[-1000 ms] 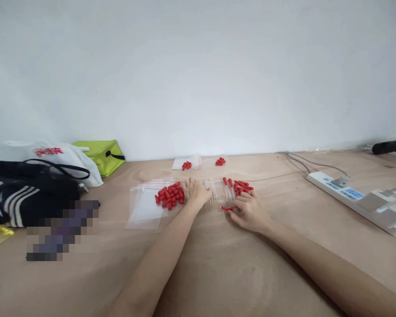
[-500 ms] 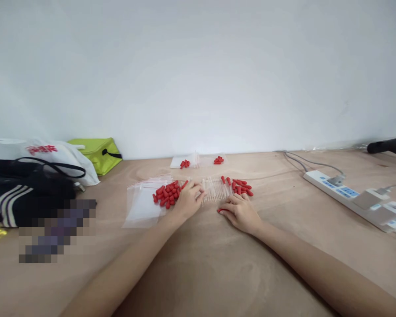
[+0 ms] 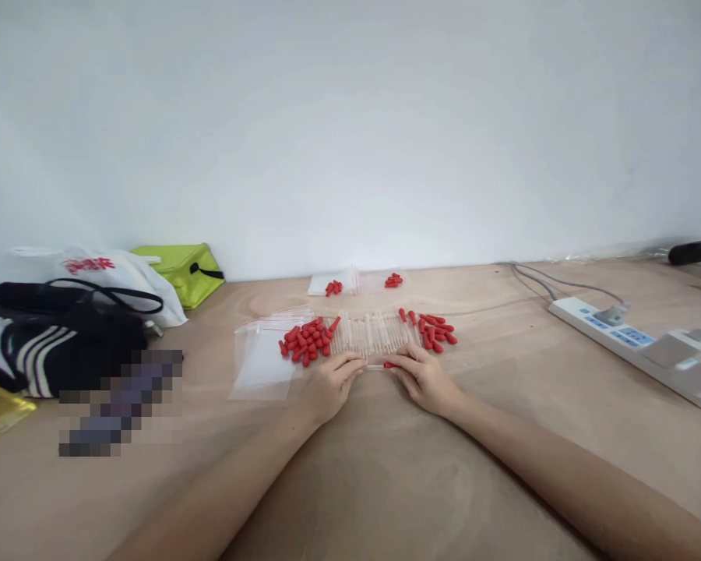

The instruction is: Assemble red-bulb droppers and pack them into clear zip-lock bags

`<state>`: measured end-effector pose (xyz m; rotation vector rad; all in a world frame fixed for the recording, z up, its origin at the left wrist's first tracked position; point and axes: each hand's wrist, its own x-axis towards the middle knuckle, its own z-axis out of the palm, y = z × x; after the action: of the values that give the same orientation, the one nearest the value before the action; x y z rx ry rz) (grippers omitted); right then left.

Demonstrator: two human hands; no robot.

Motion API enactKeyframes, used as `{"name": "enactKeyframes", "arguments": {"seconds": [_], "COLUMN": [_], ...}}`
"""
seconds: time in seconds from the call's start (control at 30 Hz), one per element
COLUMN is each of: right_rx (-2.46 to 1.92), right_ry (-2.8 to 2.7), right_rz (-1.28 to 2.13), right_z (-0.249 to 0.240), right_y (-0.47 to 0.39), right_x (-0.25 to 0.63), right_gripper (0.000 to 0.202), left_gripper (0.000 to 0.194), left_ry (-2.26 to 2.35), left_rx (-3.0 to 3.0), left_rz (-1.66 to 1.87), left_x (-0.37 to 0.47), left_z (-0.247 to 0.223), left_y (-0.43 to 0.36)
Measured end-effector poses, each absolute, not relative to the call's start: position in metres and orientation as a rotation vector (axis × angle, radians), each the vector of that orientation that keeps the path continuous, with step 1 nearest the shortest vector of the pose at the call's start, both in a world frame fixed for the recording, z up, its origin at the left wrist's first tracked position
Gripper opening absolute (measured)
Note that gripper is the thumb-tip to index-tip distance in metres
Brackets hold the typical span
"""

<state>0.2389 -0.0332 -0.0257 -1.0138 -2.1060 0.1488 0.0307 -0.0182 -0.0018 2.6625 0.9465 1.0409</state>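
Note:
My left hand pinches one end of a thin clear dropper tube, held level just above or on the table. Facing it, my right hand is closed on a red rubber bulb, whose end meets the tube's other end; whether the tube is inside it I cannot tell. Behind both hands lies a row of clear dropper tubes. A pile of red rubber bulbs is left of the row, and a smaller group of red bulbs lies to its right.
Flat clear zip bags lie left of the bulbs. Farther back, two small bags have red bulbs on them. A white power strip with cables is on the right; a black bag and a green box-shaped bag stand left.
My left hand has left the tube row and come nearer, now with a tube held toward the bulb in my right hand. The view has shifted slightly.

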Motion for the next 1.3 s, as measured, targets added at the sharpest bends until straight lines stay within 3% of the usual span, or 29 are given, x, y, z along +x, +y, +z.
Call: {"name": "enactKeyframes", "arguments": {"seconds": [0.33, 0.9, 1.3], "right_rx": [-0.905, -0.738, -0.763], "right_ry": [-2.095, -2.055, -1.927], "right_rz": [0.264, 0.186, 0.493], "right_z": [-0.017, -0.014, -0.018], "right_y": [-0.035, -0.035, -0.027], "right_x": [0.237, 0.236, 0.239], "right_gripper": [0.025, 0.018, 0.018], "left_gripper": [0.028, 0.023, 0.022], "left_ry": [0.825, 0.715, 0.681], "left_rx": [2.724, 2.741, 2.668], "left_rz": [1.017, 1.079, 1.157], "left_x": [0.028, 0.031, 0.036], "left_z": [-0.003, -0.006, -0.004], "left_y": [-0.017, -0.017, -0.016]}}
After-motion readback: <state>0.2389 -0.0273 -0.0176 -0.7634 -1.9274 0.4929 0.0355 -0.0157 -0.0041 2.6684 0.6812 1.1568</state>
